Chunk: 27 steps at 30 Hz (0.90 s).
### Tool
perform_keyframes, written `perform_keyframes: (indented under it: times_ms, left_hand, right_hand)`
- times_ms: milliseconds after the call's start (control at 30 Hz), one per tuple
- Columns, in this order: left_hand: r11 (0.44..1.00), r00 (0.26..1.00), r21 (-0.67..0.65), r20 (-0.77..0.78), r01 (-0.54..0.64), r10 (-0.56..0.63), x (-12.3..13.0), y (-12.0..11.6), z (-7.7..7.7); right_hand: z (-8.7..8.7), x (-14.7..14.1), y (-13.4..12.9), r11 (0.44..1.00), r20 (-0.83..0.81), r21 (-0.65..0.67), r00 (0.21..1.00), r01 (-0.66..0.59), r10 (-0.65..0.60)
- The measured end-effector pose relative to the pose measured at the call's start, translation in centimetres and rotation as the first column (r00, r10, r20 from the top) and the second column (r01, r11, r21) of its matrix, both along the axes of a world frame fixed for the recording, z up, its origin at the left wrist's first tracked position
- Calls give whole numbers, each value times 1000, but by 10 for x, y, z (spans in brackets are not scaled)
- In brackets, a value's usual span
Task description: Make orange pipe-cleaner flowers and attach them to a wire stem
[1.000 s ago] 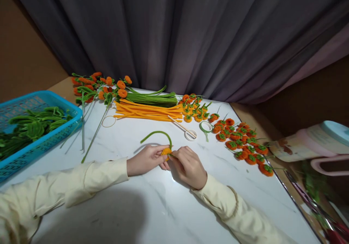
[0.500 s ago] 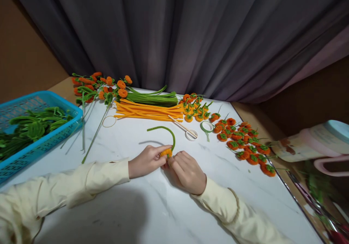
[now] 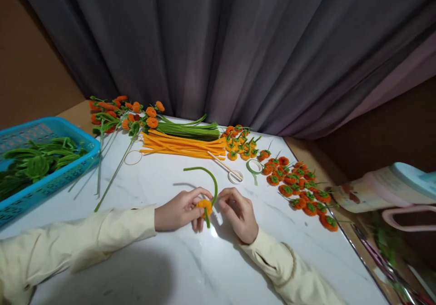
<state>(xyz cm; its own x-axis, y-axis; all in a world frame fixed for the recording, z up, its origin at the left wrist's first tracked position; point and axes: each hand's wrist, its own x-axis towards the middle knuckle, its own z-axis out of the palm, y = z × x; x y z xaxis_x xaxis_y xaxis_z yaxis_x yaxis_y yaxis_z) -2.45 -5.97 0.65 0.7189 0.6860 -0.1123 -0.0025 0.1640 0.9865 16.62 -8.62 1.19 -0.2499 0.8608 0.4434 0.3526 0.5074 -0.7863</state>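
Note:
My left hand is closed on a small yellow-orange pipe-cleaner pumpkin, pinched between thumb and fingers. A green pipe cleaner runs through it; its long end curves up and leftward, and a short end sticks out toward me. Just to the right, my right hand is off the pumpkin. Its fingers are loosely curled, with a gap to the thumb and nothing visible in them. Behind the hands lie a bundle of yellow-orange pipe cleaners and a bundle of green pipe cleaners.
At the left stands a blue basket of green leaves. Orange flowers on stems lie behind it. Rows of orange pumpkins, green tape and a white ring with a stick lie rightward. A tumbler stands far right.
My right hand has let go of the pumpkin and moved slightly right. My left hand keeps hold of it, and the short green end now shows pointing toward me. The view has tilted slightly.

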Motion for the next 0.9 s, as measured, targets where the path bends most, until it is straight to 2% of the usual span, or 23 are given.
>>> perform_keyframes:
  times_ms: [67, 133, 200, 300, 433, 667, 767, 900]
  left_hand:
    - [994, 998, -102, 51, 42, -37, -1, 2, 2]
    - [982, 995, -173, 77, 71, -58, -2, 5, 4]
    - [976, 996, -208, 74, 68, -53, -3, 9, 7]
    - [967, 997, -254, 72, 23, -5, -4, 13, 10]
    - [933, 996, -359, 73, -24, 54, -3, 15, 12]
    - [927, 994, -365, 30, -83, 101, -3, 15, 18]
    - [925, 995, -372, 30, -81, 99, -3, 15, 19]
    - [929, 996, -363, 32, -66, 83, -3, 16, 18]
  right_hand:
    - [0, -1, 1, 999, -38, 14, 999, 40, -39]
    - [0, -1, 0, 978, -39, 153, 990, 143, -138]
    - [3, -1, -1, 921, 16, 336, 977, 194, -212]
    - [6, -1, -2, 865, 182, 491, 960, 98, -212]
    - [6, -4, -1, 883, 336, 465, 934, -57, -117]
    - [4, -4, 2, 873, 322, 465, 947, -149, -10]
    - [1, -3, 2, 872, 328, 465, 945, -154, -8]
    - [-3, -3, 5, 901, 389, 388, 921, -194, 31]
